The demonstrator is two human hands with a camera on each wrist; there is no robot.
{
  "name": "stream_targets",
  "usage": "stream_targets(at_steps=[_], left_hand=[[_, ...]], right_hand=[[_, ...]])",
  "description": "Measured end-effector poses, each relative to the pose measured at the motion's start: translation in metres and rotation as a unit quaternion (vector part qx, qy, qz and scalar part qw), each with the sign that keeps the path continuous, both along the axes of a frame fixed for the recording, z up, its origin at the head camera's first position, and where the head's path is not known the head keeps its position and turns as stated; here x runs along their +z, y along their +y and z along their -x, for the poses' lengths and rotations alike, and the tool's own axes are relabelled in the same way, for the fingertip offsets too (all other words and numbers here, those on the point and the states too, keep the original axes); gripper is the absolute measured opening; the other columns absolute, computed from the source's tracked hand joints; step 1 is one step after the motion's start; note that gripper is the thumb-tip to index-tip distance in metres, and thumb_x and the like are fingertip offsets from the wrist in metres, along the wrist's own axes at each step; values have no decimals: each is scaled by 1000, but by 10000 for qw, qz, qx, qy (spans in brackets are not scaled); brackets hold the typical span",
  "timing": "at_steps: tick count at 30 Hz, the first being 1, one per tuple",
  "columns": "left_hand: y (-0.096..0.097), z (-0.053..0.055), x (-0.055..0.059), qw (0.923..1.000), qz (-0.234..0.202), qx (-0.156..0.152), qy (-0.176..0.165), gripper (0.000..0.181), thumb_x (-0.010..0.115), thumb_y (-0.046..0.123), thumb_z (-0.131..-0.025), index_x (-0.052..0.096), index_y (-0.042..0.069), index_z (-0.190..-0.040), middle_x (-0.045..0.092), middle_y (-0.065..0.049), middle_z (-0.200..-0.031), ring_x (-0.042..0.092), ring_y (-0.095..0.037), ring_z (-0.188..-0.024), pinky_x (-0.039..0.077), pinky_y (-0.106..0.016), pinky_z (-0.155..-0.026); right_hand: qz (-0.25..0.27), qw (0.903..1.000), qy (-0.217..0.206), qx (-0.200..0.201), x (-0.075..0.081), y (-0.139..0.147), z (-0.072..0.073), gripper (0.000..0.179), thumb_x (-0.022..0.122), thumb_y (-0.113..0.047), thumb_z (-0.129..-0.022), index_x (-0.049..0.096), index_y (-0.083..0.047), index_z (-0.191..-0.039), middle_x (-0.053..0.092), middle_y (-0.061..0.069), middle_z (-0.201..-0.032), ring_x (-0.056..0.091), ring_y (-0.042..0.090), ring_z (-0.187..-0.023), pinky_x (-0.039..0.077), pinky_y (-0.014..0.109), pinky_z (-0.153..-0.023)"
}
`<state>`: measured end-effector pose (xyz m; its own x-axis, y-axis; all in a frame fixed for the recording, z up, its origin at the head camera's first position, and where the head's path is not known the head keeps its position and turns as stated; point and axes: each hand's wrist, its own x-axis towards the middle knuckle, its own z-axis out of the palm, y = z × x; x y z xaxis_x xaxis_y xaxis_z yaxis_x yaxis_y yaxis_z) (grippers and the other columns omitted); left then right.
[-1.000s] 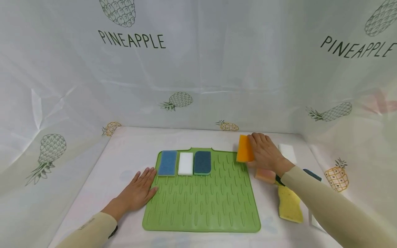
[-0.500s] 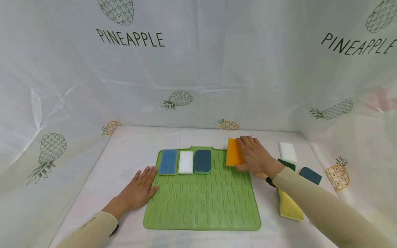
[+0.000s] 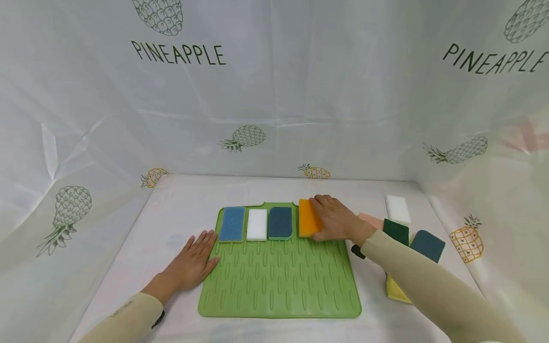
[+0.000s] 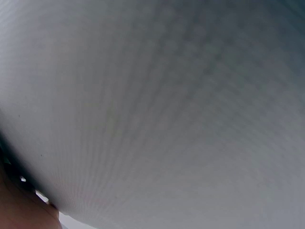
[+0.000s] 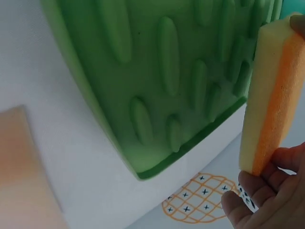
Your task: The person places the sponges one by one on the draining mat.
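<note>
My right hand (image 3: 335, 220) grips an orange sponge (image 3: 309, 219) by its edges, over the back right part of a green ridged mat (image 3: 279, 286). The right wrist view shows the sponge's pale and orange layers (image 5: 274, 105), with thumb and fingers at opposite ends. To its left on the mat, a blue sponge (image 3: 232, 224), a white sponge (image 3: 257, 225) and a dark blue sponge with a green base (image 3: 280, 223) lie in a row. Flat at the mat's left edge, fingers straight, rests my left hand (image 3: 193, 264). A blurred grey surface fills most of the left wrist view.
Right of the mat lie a white sponge (image 3: 398, 209), a peach one (image 3: 371, 220), a dark green one (image 3: 396, 232), a dark blue one (image 3: 428, 245) and a yellow one (image 3: 396, 290), partly hidden by my right forearm. Pineapple-printed sheeting (image 3: 274, 95) walls the table.
My right hand has carried the orange sponge leftward from the mat's right edge and lowered it beside the dark blue sponge. My left hand has stayed put.
</note>
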<state>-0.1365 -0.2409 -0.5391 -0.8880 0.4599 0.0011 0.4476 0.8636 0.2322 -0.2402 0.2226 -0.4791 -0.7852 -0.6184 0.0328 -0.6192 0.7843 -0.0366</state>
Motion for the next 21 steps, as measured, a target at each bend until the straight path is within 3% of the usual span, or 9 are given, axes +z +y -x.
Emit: stream_targets(at_steps=[8, 15, 21], left_hand=[[3, -1, 7, 9994, 336, 70, -101, 71, 48, 41, -112, 28, -3, -165, 30, -21, -172, 25, -43, -160, 23, -65, -126], [1, 0, 2, 9996, 274, 61, -77, 72, 47, 42, -112, 26, -1, -166, 29, -20, -172, 23, -42, -161, 21, -64, -128], [3, 0, 7, 9988, 449, 107, -175, 73, 46, 43, -113, 25, -1, -167, 27, -19, -173, 22, -41, -161, 22, -63, -128]], right_hand=[[-70, 9990, -432, -42, -5, -6, 1, 103, 69, -59, -82, 40, 5, -157, 46, 25, -154, 47, 41, -140, 44, 57, -115], [-153, 9966, -804, -98, -8, -10, 2, 105, 66, -59, -83, 34, 4, -160, 41, 25, -160, 44, 41, -145, 42, 57, -118], [-236, 9950, -963, -127, -9, -12, 4, 104, 65, -59, -84, 34, 4, -161, 40, 25, -162, 42, 41, -148, 40, 56, -120]])
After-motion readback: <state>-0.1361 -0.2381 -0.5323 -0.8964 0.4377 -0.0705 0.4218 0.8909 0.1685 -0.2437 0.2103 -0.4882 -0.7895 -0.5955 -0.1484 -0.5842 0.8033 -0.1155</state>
